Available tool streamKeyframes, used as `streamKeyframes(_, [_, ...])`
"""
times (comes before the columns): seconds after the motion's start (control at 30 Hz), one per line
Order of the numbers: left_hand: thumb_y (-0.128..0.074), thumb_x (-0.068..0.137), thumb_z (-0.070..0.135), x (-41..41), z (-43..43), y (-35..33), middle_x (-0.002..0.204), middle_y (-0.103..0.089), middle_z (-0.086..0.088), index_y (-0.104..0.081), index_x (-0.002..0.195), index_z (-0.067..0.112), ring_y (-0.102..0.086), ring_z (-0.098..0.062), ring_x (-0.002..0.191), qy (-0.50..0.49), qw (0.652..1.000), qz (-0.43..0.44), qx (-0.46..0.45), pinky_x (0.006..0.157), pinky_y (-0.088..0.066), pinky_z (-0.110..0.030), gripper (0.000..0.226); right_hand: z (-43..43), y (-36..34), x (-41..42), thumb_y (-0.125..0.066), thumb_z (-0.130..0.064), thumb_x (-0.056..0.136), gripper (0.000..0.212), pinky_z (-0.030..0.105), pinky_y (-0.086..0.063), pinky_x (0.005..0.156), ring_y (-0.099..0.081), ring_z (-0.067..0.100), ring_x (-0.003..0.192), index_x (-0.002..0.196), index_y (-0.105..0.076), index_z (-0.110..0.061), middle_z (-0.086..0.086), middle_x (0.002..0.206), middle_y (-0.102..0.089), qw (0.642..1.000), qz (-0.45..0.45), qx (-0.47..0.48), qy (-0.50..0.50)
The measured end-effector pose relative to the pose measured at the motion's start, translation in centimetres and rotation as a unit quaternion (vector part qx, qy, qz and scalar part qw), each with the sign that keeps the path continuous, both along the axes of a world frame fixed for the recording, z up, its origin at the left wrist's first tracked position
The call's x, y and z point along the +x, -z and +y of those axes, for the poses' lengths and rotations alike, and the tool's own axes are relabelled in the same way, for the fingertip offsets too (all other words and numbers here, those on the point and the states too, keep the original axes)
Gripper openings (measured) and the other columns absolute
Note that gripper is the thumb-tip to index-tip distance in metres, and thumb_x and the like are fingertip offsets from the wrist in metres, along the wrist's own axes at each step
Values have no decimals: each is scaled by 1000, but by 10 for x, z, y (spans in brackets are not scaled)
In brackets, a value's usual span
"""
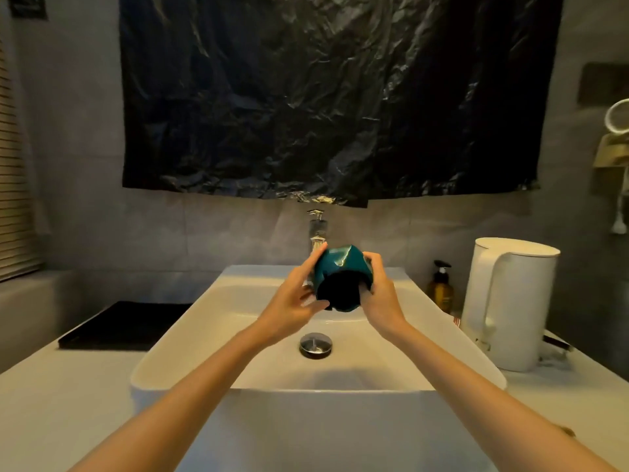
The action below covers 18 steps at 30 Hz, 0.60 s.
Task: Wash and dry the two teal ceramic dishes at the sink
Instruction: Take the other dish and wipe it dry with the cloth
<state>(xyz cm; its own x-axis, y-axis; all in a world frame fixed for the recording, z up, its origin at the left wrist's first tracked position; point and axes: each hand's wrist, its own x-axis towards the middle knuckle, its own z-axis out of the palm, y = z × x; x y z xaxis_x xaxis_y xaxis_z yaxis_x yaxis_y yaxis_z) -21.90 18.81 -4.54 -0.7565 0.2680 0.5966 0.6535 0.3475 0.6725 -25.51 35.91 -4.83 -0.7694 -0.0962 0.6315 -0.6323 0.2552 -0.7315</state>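
One dish point(340, 264), left hand point(291, 301), right hand point(383, 298)

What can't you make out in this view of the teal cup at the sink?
Head view:
- Inside of teal cup: too dark.
- Spout of faucet: behind the cup and left hand; water flow unclear.
- Label on pump bottle: too small.
- second teal dish: not visible.

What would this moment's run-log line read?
left hand: holds teal dish | right hand: grips teal dish | dish: tilted, mouth toward camera, above sink | water: none visible
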Motion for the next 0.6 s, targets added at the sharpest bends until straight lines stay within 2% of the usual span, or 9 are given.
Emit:
streamKeyframes(0.07, [-66,84,1,-6,4,6,145,-34,9,-17,147,39,-39,-9,131,-38,997,48,-43,105,-43,-32,89,6,5,-2,-49,0,94,43,13,-51,77,-55,10,101,128,-36,-23,-3,113,-53,999,25,29,14])
streamKeyframes(0.2, [-68,83,4,-13,8,11,141,-38,4,-14,146,43,-44,-9,125,-96,978,143,-119,104,-42,-23,91,15,12,-7,-51,-14,96,47,16,-56,65,-59,13,94,134,-27,-26,-6,114,-50,995,50,77,25])
streamKeyframes(0.3, [-67,84,9,-17,6,15,142,-36,-1,-10,143,47,-45,-13,124,-125,960,187,-165,99,-38,-13,90,19,17,-10,-50,-16,96,51,12,-54,65,-58,12,92,133,-20,-33,-5,116,-49,989,81,115,48])
streamKeyframes(0.37, [-67,84,9,-20,6,17,143,-36,-2,-9,143,46,-46,-15,124,-133,955,197,-175,95,-35,-7,91,21,20,-12,-50,-17,97,51,11,-53,70,-58,12,92,130,-18,-38,2,118,-53,985,102,128,59])
streamKeyframes(0.43, [-68,83,10,-22,6,19,142,-36,-3,-9,142,46,-47,-16,123,-136,955,198,-175,93,-33,-4,91,21,22,-12,-49,-17,97,49,7,-48,72,-56,10,92,131,-18,-36,6,119,-54,981,113,139,69])
streamKeyframes(0.6, [-70,82,10,-21,9,21,140,-40,0,-11,142,48,-46,-13,123,-120,968,161,-147,98,-37,-12,92,21,21,-13,-46,-18,97,41,5,-46,69,-55,9,91,136,-31,-21,8,116,-58,983,109,121,84])
